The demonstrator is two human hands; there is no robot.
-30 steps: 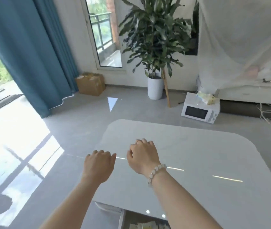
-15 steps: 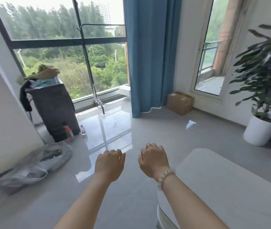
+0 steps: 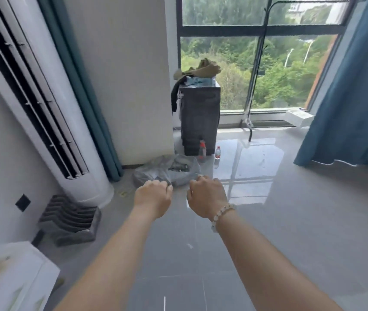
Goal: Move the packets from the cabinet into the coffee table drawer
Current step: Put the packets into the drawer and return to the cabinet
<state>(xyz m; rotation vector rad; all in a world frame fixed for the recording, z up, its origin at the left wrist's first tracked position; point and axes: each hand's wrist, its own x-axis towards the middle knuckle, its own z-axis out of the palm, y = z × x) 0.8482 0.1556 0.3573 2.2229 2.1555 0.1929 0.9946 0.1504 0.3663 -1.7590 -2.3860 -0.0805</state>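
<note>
Though blurred and cropped, white cabinet lower left; left hand, right hand loosely curled, empty; plastic bag ahead.

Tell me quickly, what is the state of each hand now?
Left hand: open, loosely curled, nothing visible in it.
Right hand: open, loosely curled, nothing visible in it.

Bare forearms, no sleeves; pale bead bracelet on right wrist; ring on right hand.

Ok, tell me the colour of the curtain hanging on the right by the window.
The right-hand curtain is plain teal blue, seen in the head view.
</note>
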